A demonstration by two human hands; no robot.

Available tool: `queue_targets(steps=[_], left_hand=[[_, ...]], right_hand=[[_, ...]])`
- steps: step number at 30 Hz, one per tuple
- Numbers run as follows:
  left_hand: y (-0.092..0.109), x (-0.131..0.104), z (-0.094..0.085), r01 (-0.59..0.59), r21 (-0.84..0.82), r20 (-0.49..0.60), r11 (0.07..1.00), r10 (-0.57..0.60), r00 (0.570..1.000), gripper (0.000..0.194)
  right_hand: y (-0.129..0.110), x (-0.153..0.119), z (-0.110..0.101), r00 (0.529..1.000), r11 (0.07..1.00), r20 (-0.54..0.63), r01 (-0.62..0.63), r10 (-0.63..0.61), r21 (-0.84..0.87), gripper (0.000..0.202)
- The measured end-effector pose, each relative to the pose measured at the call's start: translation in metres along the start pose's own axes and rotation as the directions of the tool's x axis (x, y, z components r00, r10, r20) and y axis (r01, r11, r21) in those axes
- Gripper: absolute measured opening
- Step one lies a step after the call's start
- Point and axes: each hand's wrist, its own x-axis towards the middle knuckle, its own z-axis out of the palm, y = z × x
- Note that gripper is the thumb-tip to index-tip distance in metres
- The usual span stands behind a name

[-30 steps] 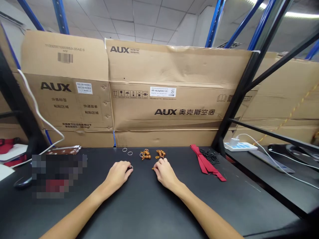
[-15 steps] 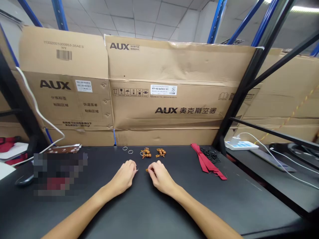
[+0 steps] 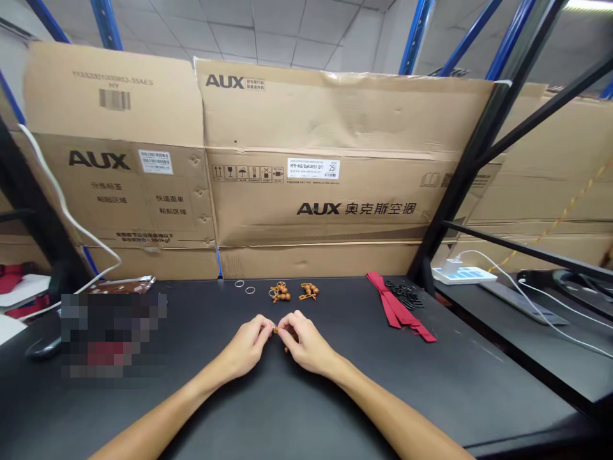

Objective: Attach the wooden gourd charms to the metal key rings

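In the middle of the black table, my left hand (image 3: 251, 342) is closed in a pinch. A small silvery key ring (image 3: 274, 329), mostly hidden by the fingers, is at its fingertips. My right hand (image 3: 306, 342) pinches the orange-brown cord (image 3: 276, 330) of a wooden gourd pendant; a bit of brown (image 3: 286, 349) shows below that hand. The two sets of fingertips nearly meet. Beyond them lie a gourd pendant with a ring (image 3: 282, 294) and another gourd pendant (image 3: 309, 292). Two loose key rings (image 3: 244, 287) rest to their left.
Red ribbon strips (image 3: 397, 306) lie at the right, beside a pile of black pieces (image 3: 406, 295). A blurred-out patch (image 3: 110, 335) covers something at the left, near a dark mouse (image 3: 44, 347). Cardboard (image 3: 316, 204) walls off the back, and a black rack post (image 3: 460, 185) stands at right.
My left hand has moved right with the silvery ring, up to the cord in my right hand. The fingertips have come close together. The camera view has shifted slightly.
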Motion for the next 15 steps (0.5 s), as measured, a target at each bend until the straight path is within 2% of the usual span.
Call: queue_targets(steps=[10, 15], left_hand=[[0.0040, -0.0003, -0.0005, -0.014, 0.013, 0.015, 1.000, 0.014, 1.000, 0.031], [0.0043, 0.0008, -0.0011, 0.017, -0.006, 0.031, 1.000, -0.016, 0.999, 0.032]], right_hand=[[0.0026, -0.0001, 0.0052, 0.999, 1.000, -0.041, -0.006, 0.006, -0.005, 0.011], [0.0062, 0.0004, 0.0079, 0.999, 0.999, -0.050, 0.009, -0.011, -0.031, 0.008]])
